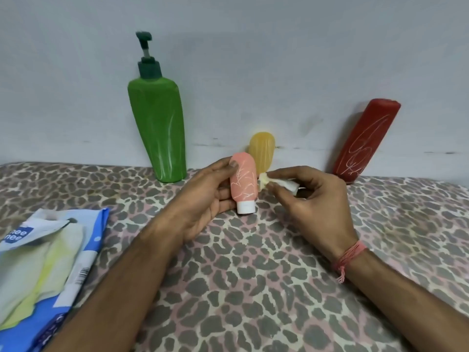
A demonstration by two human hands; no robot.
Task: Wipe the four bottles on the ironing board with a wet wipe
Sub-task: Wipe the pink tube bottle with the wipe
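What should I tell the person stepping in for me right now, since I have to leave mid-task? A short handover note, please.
Left hand grips the pink bottle, cap down, above the board. Right hand pinches the folded wet wipe beside it, at the bottle's right edge.
Green pump bottle, yellow bottle and red bottle stand at the back against the wall. Wipes pack lies at the left on the ironing board.
Done: nothing clearly finished; white scribbles show on all four bottles.
Left: wipe the pink one, then the other three.
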